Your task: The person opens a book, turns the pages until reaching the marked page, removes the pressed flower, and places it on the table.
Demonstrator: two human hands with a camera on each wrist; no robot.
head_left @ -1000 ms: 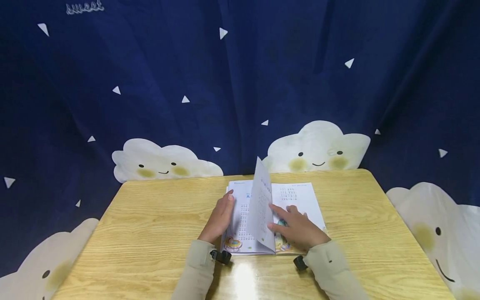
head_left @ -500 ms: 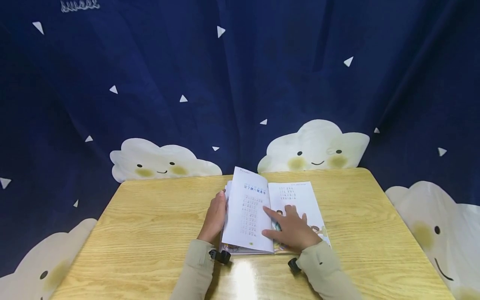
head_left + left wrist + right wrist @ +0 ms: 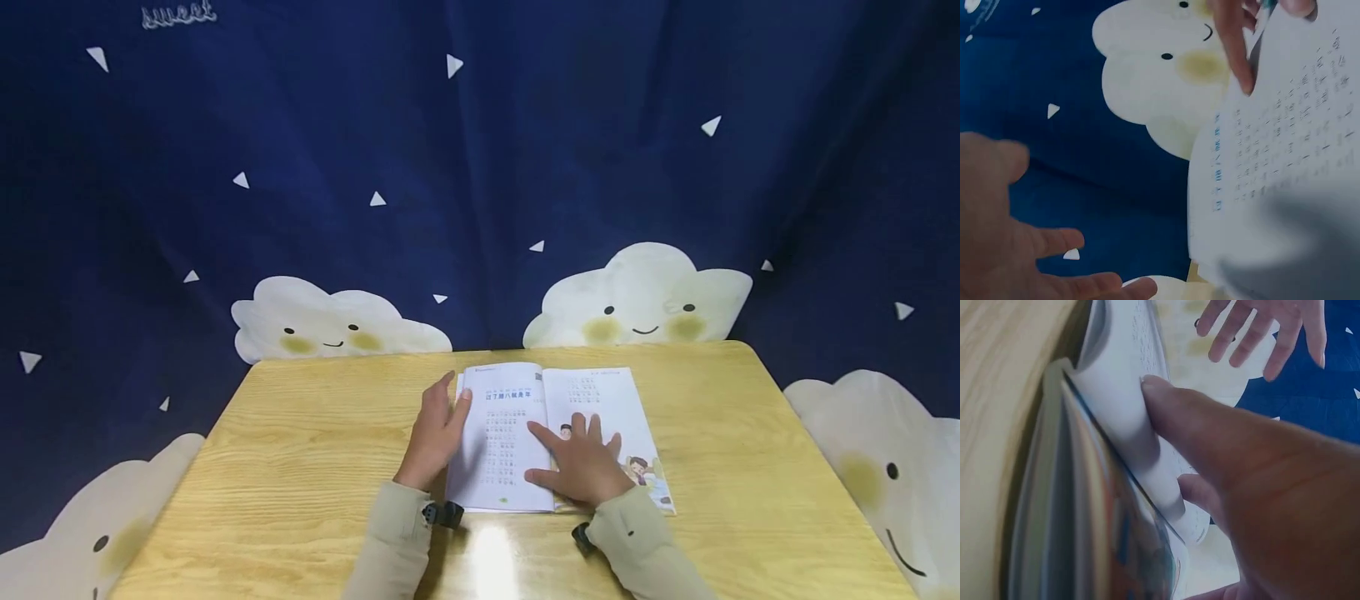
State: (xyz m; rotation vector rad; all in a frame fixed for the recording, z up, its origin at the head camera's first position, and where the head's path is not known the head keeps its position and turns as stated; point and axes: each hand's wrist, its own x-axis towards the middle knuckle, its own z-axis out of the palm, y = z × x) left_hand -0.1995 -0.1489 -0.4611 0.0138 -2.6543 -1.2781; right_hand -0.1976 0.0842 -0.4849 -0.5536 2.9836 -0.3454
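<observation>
An open book (image 3: 517, 496) lies on the wooden table, its pages printed with small text. The left page bears a blue heading, and coloured drawings of children show on the right page. My left hand (image 3: 433, 429) is beside the book's left edge, thumb over the margin. Its fingers are extended and spread in the left wrist view, where the hand (image 3: 1016, 250) holds nothing. Spread across the middle of the book is my right hand (image 3: 588, 462), index finger and thumb reaching over the fold onto the left page. From the right wrist, the thumb (image 3: 1179, 406) rests against the white page near the spine.
The light wooden table (image 3: 322, 467) extends on both sides of the book. Behind it hangs a dark blue curtain (image 3: 337, 125) with white triangles and smiling clouds. Each sleeve cuff has a small black camera (image 3: 444, 513) on it.
The raised page has swung over from right to left and now lies flat on the left side. My right hand has followed slightly leftward; the left thumb now overlaps the page's edge.
</observation>
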